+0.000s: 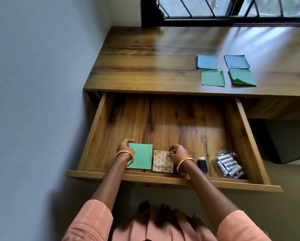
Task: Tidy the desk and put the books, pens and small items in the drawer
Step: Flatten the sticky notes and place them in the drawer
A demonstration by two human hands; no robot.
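Observation:
The wooden drawer [163,119] stands pulled out below the desk [145,58]. At its front lies a green booklet [142,156], and my left hand [125,146] grips its left edge. Right beside it lies a beige patterned booklet [162,163]; my right hand [178,153] pinches its upper right corner. Further right in the drawer are a small black item [202,164] and a clear bag of white rolls [228,165]. On the desk's right part lie two blue paper pads [206,62] [237,62] and two green pads [213,78] [242,77].
A grey wall [41,84] runs along the left of the desk and drawer. A barred window [232,7] is behind the desk. The drawer's front rail [163,179] crosses under both my forearms.

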